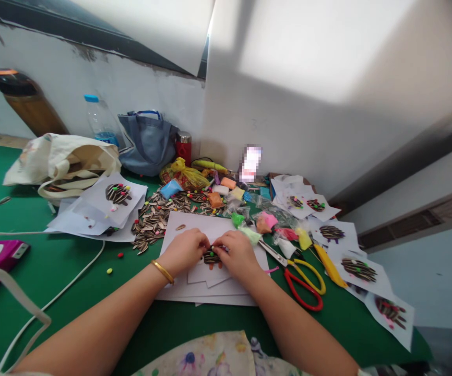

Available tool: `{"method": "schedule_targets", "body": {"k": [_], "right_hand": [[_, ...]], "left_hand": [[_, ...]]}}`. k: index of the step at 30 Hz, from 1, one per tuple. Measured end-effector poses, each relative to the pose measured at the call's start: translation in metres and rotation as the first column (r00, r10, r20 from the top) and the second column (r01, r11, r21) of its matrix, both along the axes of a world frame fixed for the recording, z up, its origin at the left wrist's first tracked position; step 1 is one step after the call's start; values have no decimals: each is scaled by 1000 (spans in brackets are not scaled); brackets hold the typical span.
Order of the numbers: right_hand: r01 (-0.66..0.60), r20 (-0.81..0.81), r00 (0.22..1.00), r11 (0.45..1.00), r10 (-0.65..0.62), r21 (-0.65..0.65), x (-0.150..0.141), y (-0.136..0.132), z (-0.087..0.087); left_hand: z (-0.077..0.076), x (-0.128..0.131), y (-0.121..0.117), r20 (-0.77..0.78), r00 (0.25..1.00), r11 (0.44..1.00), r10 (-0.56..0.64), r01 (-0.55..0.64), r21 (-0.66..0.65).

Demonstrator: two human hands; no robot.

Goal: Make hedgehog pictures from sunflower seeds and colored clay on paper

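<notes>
- Meeting at frame centre: left hand [185, 253] and right hand [239, 253], over a striped sunflower-seed figure [211, 257] lying on small white sheets [197, 277], with larger paper [206, 222] beneath.
- Fingers: curled inward on both hands, tips at the figure's upper edge. Cannot tell whether either pinches a loose piece; fingertips partly hide the work.
- Risk 1: seeds could tilt or detach. Likely cause: uneven pressure from two sides on a small, perhaps soft base.
- Risk 2: the figure could skew. Likely cause: stacked sheets sliding over one another under the wrists.
- Risk 3: the scissors [289, 261], right of centre, lie just beside the right forearm [284, 308]; a sideways sweep might knock them.
- Risk 4: the red ball [120, 255] and yellow-green ball [109, 271], left of centre, could roll off or be flattened if the left forearm [108, 313] swings outward.
</notes>
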State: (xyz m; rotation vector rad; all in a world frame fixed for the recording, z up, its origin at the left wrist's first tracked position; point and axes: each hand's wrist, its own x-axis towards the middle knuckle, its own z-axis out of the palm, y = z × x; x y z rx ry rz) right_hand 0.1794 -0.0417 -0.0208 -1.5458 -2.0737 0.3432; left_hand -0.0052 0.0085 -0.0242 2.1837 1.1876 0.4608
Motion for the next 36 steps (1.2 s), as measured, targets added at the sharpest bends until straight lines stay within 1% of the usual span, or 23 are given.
{"method": "schedule_targets", "body": {"k": [6,13,20,23,29,36], "right_hand": [[24,18,1000,1000,-24,8,-2,1,-1],[8,25,1000,1000,-8,8,-4,3,-2],[17,6,1000,1000,-17,2,-3,4,-2],[11,16,1000,1000,-11,-4,-3,4,-3],[-5,21,1000,1000,5,16,-1,1,-2],[-11,24,1000,999,10,35,0,-2,-4]], "left_hand": [[3,0,-1,-45,999,1000,-16,17,23],[4,1,-2,-8,1000,1000,5,-5,10],[6,1,-2,-131,991,999,-10,15,36],[7,1,-2,-154,988,999,-15,22,43],[6,1,-2,-170,985,998,-20,30,54],[4,0,-2,-146,989,998,-23,30,52]]}}
